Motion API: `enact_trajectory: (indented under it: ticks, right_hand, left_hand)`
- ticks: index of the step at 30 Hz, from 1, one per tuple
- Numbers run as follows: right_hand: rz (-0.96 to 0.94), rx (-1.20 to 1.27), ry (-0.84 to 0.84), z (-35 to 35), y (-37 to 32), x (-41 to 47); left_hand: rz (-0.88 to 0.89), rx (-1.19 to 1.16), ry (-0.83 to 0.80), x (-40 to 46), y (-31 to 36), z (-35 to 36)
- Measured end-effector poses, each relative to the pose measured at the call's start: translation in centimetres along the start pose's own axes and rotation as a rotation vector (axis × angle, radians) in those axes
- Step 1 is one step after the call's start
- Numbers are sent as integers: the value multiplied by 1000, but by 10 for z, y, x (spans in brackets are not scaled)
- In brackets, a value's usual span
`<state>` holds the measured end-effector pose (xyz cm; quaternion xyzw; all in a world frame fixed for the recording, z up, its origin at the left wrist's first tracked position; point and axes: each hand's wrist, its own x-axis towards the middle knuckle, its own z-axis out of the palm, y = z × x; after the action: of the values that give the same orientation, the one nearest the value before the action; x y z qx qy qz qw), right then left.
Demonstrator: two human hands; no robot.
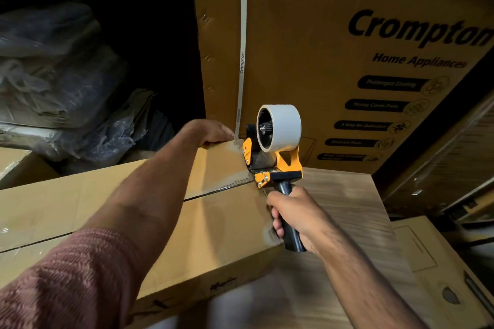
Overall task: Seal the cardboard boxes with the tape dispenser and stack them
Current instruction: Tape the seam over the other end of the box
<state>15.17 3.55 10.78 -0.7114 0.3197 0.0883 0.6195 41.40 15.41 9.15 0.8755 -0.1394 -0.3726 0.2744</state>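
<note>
Dim storage space surrounds a work spot crowded with cartons, and at its centre lies the long brown cardboard box (160, 211), flat on its side with its two top flaps closed so that a dark seam runs along its length. On that box, at the far right end of the seam, sits the yellow and black tape dispenser with its pale grey tape roll (275, 147), its toothed blade edge down against the cardboard. The right hand (294, 219) is clenched round the dispenser's dark handle, at the box's right end. The left hand (211, 132) reaches across the box and its fingers curl over the far top edge, steadying it beside the dispenser's head. A short patch of clear tape seems to shine on the flap near the blade, while the seam towards the near left looks bare, so I judge the sealing of this box only just started: the run along the seam, the cut, any other boxes and all the stacking remain. Under the box is a wood-grain surface (347, 195), blurred in the picture. Behind the box stands a tall printed brown appliance carton (307, 48) with a white strap (242, 43) down its face. Left of the box lie crumpled plastic-wrapped bundles (58, 75) in shadow.
</note>
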Motion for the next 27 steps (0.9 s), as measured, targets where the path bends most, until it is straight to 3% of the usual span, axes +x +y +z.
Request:
enact_trajectory:
  ticks: [6, 9, 15, 21, 25, 27]
  right_hand:
    - [-27, 3, -6, 3, -4, -3]
    - [-40, -1, -12, 3, -3, -8]
    - [-81, -90, -3, -7, 31, -50]
    - [-73, -60, -12, -24, 69, -90]
    - [-88, -44, -35, -26, 71, -85]
    - [-82, -18, -62, -27, 70, -83]
  left_hand:
    - [27, 244, 145, -24, 8, 17]
    - [35, 164, 354, -23, 5, 45]
    - [-45, 66, 551, -26, 6, 60]
    - [-145, 219, 617, -42, 22, 73]
    - [-28, 360, 419, -55, 23, 94]
    - [-30, 401, 461, -61, 18, 108]
